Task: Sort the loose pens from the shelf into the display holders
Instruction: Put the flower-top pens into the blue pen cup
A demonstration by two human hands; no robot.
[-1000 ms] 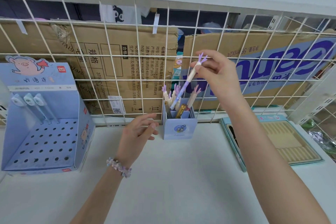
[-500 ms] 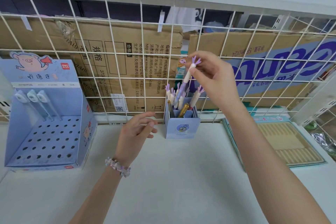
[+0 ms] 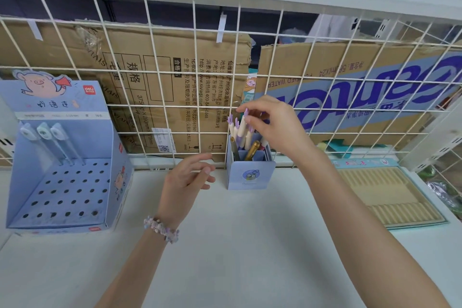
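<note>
Right hand [image 3: 272, 125] pinching purple-topped pen [image 3: 242, 125], seating it in small blue holder [image 3: 251, 174]; left hand [image 3: 186, 180] hovering, fingers relaxed, holding nothing. Perforated display box [image 3: 62, 182] holding three pens, most holes unfilled.

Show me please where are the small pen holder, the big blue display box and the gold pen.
small pen holder [image 3: 250, 175]: head view, front wall.
big blue display box [image 3: 121, 177]: head view, right side wall.
gold pen [image 3: 253, 149]: head view, upper barrel.
</note>
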